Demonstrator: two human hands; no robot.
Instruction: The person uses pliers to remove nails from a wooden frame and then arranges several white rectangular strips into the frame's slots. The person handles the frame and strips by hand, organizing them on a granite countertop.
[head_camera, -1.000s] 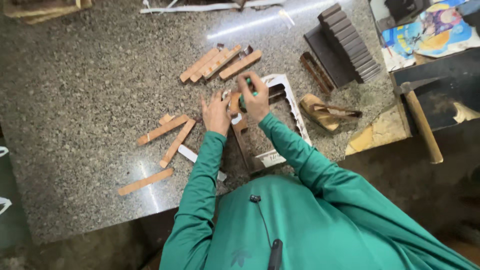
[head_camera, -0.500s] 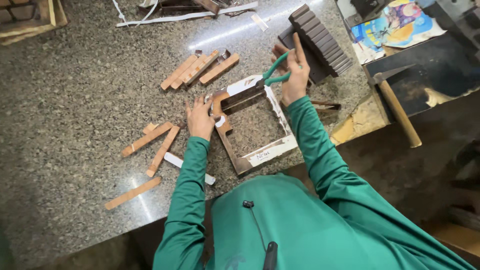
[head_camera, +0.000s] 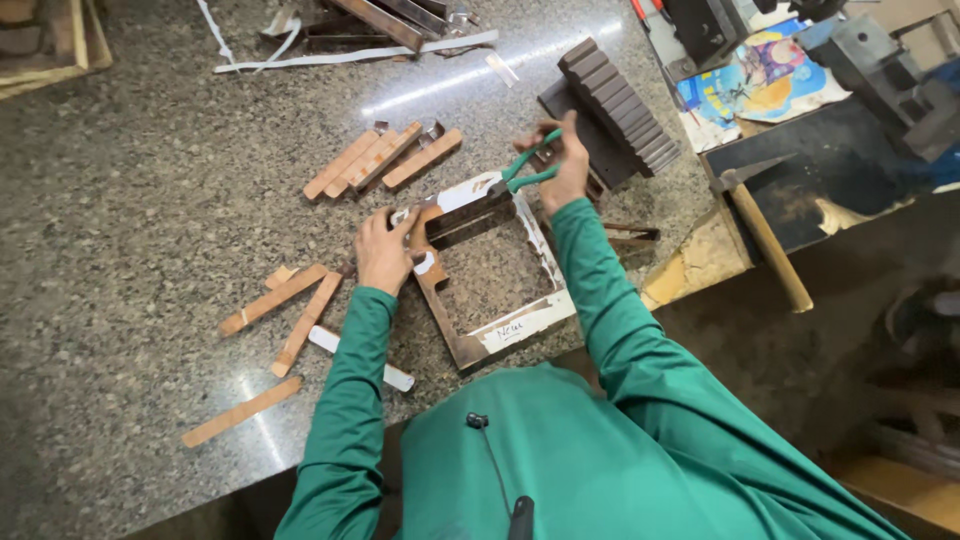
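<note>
A square wooden frame (head_camera: 510, 325) with pale tape on its sides lies on the speckled granite table (head_camera: 150, 200). My left hand (head_camera: 385, 250) presses on the frame's near-left corner, fingers around a small wooden block. My right hand (head_camera: 565, 160) is closed on green-handled pliers (head_camera: 528, 165) whose jaws point at the frame's far edge. Both arms wear green sleeves.
Short wooden strips lie in a group (head_camera: 375, 158) behind the frame and scattered (head_camera: 290, 305) to the left. A dark stack of blocks (head_camera: 620, 105) stands at the back right. A hammer (head_camera: 765, 235) rests on a lower bench at right.
My right hand picked up the green pliers from beyond the frame and has drawn them back toward the frame's far edge. My left hand stays on the frame's corner.
</note>
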